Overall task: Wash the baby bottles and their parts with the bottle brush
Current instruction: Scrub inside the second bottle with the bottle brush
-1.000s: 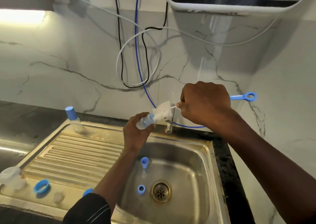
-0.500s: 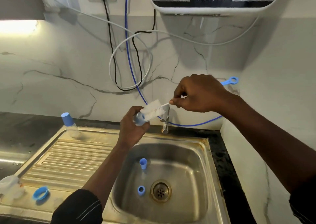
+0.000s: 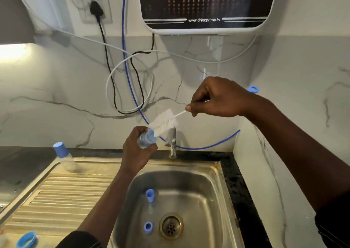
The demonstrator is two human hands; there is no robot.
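L hand point(image 3: 138, 153) grips the small clear bottle point(image 3: 146, 139) above the steel sink point(image 3: 212, 187). R hand point(image 3: 217, 98) pinches the bottle brush point(image 3: 164, 121) by its thin white stem, w/ bristle tip at the mouth. Risks, I reckon: smooth plastic slips if wet, drops into basin; skinny stem flexes, so fluffy bristles miss the narrow neck.

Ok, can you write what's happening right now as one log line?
left hand: holds small bottle | right hand: pinches bottle brush, tip at bottle mouth | place: above sink
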